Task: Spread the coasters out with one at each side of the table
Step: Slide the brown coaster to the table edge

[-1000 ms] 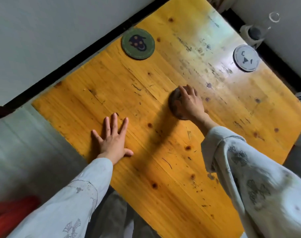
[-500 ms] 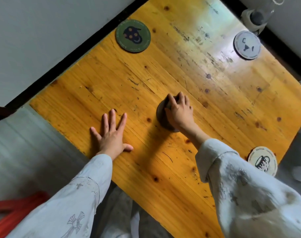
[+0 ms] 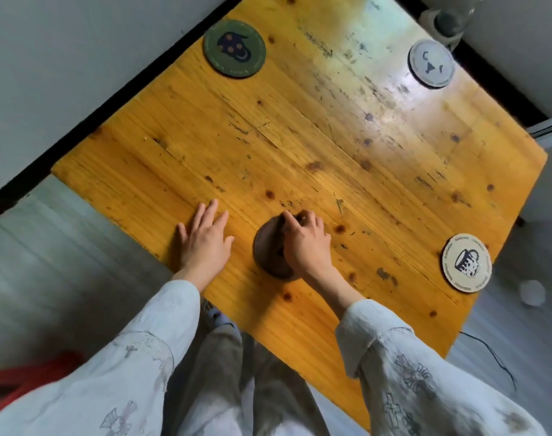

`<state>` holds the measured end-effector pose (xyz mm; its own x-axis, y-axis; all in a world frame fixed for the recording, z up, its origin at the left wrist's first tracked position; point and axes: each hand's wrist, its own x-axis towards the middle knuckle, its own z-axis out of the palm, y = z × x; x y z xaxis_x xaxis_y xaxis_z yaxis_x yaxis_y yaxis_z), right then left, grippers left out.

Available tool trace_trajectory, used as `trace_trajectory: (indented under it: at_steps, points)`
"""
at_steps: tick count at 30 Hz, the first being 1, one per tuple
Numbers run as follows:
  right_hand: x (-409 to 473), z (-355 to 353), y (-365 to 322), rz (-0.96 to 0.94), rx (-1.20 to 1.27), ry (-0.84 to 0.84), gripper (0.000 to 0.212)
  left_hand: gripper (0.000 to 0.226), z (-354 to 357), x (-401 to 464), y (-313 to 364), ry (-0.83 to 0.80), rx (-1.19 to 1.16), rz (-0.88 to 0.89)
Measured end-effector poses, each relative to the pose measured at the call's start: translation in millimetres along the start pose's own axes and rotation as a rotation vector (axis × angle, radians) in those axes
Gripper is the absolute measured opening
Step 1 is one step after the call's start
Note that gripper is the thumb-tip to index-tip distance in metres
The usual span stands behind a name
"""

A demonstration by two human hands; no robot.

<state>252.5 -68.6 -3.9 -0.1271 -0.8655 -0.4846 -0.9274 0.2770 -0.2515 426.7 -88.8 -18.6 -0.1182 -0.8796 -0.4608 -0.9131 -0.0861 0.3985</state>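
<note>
Head view: brown coaster (image 3: 270, 254) near the table (image 3: 300, 146) edge closest to the person, under the right hand (image 3: 306, 247), fingers (image 3: 295, 220) curled onto its top; left hand (image 3: 205, 240) flat, fingers spread, holding nothing. Likely light, stiff, thin: easier slid than pinched, or lifted at the rim. Ring lettering on the mug coaster (image 3: 466, 262) and green coaster (image 3: 234, 48) too blurred to read.

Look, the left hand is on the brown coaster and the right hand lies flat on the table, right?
Not quite: the hands are swapped. The head view shows the right hand on the brown coaster, while the left hand lies flat on the table.
</note>
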Motion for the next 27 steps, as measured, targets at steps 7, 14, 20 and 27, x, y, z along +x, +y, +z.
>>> trace_trajectory:
  at_steps: [7, 14, 20, 27]
  points:
    - [-14.5, -1.0, 9.8, 0.211, 0.246, -0.016, 0.047, 0.046, 27.6, -57.6, 8.5, 0.0, -0.452, -0.02]
    - [-42.9, 17.8, -5.6, 0.3, 0.467, -0.034, 0.035, 0.047, 17.1, -42.1, 8.8, -0.128, -0.757, -0.225]
    - [-60.4, 34.2, -27.4, 0.4, 0.643, -0.058, 0.039, 0.044, 1.3, -26.3, -5.9, -0.165, -0.769, -0.219]
    - [-71.5, 42.8, -42.4, 0.534, 0.823, -0.106, 0.036, 0.043, -11.1, -25.1, -23.2, -0.208, -0.779, -0.178]
